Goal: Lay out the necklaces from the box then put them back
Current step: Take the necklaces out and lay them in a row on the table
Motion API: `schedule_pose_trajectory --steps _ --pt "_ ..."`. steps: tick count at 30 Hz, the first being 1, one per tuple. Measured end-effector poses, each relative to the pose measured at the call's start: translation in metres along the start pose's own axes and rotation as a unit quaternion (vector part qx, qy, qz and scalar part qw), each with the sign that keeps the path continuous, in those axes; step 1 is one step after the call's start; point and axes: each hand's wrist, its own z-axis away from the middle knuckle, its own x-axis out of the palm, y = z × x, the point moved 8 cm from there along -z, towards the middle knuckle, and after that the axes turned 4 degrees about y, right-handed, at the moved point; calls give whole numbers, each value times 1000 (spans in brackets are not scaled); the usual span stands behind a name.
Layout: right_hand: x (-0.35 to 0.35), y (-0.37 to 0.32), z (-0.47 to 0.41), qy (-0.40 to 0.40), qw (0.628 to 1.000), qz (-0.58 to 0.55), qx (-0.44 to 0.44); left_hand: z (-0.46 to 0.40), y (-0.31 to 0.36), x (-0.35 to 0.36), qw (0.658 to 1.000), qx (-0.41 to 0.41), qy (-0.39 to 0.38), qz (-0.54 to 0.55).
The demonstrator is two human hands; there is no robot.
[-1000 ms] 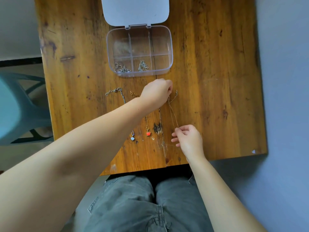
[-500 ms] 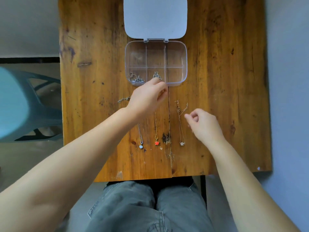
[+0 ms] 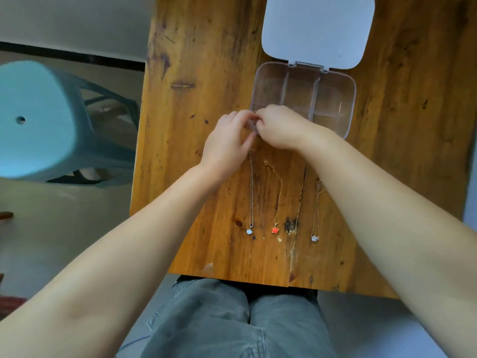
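Your left hand (image 3: pixel 227 140) and right hand (image 3: pixel 280 127) meet, fingers curled, at the near-left corner of the clear plastic compartment box (image 3: pixel 333 99); whatever they grip is hidden. Three thin pendant necklaces (image 3: pixel 277 200) lie on the wooden tabletop (image 3: pixel 196 73) just below your hands.

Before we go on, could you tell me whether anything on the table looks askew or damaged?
Nothing serious. The necklace with the red pendant lies crooked beside two straighter ones, and the wooden table shows dark marks and scratches.
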Motion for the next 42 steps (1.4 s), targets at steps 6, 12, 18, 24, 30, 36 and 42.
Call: schedule_pose_trajectory --steps 6,12,18,24,30,36,42 --pt "-8 3 0 -42 999 -12 -16 -2 1 -2 1000 -17 2 6" --pt "-32 7 21 47 995 -78 -32 1 4 0 999 -35 -3 -20" --pt "-68 32 89 153 918 -363 -42 5 63 12 992 44 -61 98" --pt "-67 108 163 218 750 -624 20 11 99 41 978 20 -135 156" --pt "-4 187 238 259 623 -729 118 7 120 81 972 -19 -190 139" --pt "98 198 270 237 749 -539 303 2 153 148 960 -34 -261 95" --pt "131 193 271 287 763 -432 385 18 185 197 940 130 -309 -69"
